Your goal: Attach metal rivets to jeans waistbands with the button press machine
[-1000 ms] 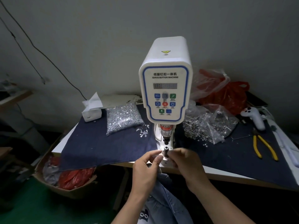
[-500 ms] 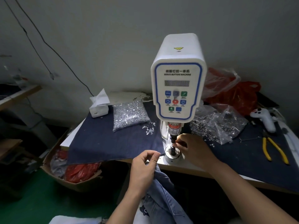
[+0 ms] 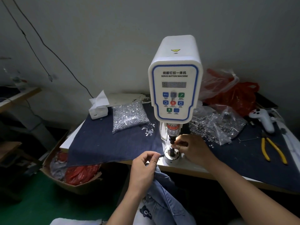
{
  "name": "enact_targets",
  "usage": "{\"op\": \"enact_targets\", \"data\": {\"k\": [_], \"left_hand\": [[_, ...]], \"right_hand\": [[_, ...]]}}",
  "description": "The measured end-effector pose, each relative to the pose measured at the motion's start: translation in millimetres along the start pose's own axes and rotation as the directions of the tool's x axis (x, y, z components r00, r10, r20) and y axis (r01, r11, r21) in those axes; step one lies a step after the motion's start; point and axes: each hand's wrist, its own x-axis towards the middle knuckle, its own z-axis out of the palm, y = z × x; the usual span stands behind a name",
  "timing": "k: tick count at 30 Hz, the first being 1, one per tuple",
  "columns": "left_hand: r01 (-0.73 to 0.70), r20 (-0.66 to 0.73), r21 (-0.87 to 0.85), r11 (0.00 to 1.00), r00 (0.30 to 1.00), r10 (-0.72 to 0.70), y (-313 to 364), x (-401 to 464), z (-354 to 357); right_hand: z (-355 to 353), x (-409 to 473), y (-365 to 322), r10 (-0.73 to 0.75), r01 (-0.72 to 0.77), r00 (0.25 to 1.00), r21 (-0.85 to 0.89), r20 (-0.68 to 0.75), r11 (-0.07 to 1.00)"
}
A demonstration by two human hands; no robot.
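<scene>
Denim jeans point(image 3: 164, 200) hang off the near edge of the tabletop point(image 3: 186, 168), their upper edge pinched in the grip of a person's left hand point(image 3: 143, 169), thumb and forefinger curled together just short of the press. To the right of that grip and slightly beyond it, the right hand point(image 3: 193, 149) reaches to the button press machine point(image 3: 176, 88), its fingertips point(image 3: 177, 143) bunched at the gap between the upper punch and the round lower die point(image 3: 171, 154); they appear to pinch something small there, though what it is cannot be made out. The jeans lie below and just nearer than the left grip, apart from the die. A dark blue cloth point(image 3: 113, 143) covers the tabletop beyond both hands. On it, past the left grip, sit a clear bag of silver rivets point(image 3: 129, 116), a few loose ones point(image 3: 148, 129) and a white tissue box point(image 3: 98, 108). Beyond the right grip lie more bags of metal parts point(image 3: 224, 125), red plastic bags point(image 3: 235, 96), a white controller point(image 3: 262, 118) and yellow-handled pliers point(image 3: 272, 149). A cardboard box point(image 3: 71, 182) of red bags stands on the green floor point(image 3: 40, 207) to the left, under a grey wall point(image 3: 113, 38) crossed by black cables point(image 3: 40, 39).
</scene>
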Motion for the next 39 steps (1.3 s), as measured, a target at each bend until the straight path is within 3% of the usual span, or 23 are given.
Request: {"op": "enact_targets", "data": {"k": [9, 22, 26, 28, 32, 35, 37, 39], "left_hand": [[0.009, 0.008, 0.019, 1.000, 1.000, -0.009, -2, 0, -1], [0.033, 0.004, 0.017, 0.999, 0.999, -0.033, 1, -1, -2], [0.097, 0.005, -0.046, 0.994, 0.995, -0.097, 6, -3, -3], [0.166, 0.029, -0.134, 0.977, 0.986, -0.164, 13, -4, -4], [0.279, 0.131, -0.318, 0.906, 0.959, -0.250, 31, -4, 0], [0.323, 0.248, -0.402, 0.857, 0.939, -0.238, 43, -2, 2], [0.318, 0.306, -0.410, 0.855, 0.931, -0.200, 49, -2, 3], [0.313, 0.343, -0.423, 0.850, 0.924, -0.169, 53, -3, 1]], "right_hand": [[3, -2, 4, 0.030, -0.031, 0.999, 0.085, 0.011, 0.996], [-1, -10, 6, 0.034, -0.035, 0.998, 0.017, 0.046, 0.999], [2, -28, 1, 0.112, -0.107, 0.989, 0.059, -0.101, 0.993], [2, -46, -6, 0.079, -0.064, 0.986, 0.104, -0.149, 0.993], [10, -91, -20, -0.013, -0.022, 0.985, 0.199, 0.170, 0.980], [18, -103, -18, 0.006, -0.081, 0.963, 0.272, 0.268, 0.959], [20, -104, -18, 0.009, -0.064, 0.978, 0.259, 0.208, 0.964], [18, -103, -21, 0.007, -0.014, 0.999, 0.233, 0.031, 0.972]]}}
